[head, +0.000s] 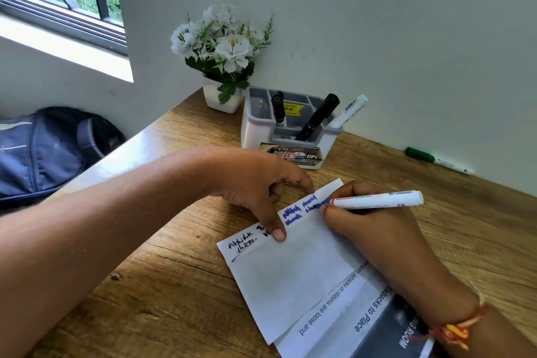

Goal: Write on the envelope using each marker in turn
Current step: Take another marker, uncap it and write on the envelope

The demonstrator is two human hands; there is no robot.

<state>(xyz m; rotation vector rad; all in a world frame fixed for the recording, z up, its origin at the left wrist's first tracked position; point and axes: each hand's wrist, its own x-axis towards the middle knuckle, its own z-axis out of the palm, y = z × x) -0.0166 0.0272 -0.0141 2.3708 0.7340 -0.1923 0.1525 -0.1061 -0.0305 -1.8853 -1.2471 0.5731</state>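
Note:
A white envelope [293,270] lies tilted on the wooden desk [180,293], with black writing at its left end and blue writing further right. My right hand [369,229] grips a white marker with a blue tip [377,200], tip touching the envelope beside the blue words. My left hand [255,183] presses the envelope's top edge, thumb flat on the paper; something blue, perhaps a cap, peeks from its curled fingers. A grey-and-white organiser [290,128] behind holds two black markers [318,116] and a white one [348,110]. A green-capped marker [436,159] lies by the wall.
A white pot of white flowers [222,67] stands in the desk's far corner. A printed sheet [348,317] lies under the envelope near the front edge. A dark backpack [52,151] sits beyond the desk's left edge, below a window.

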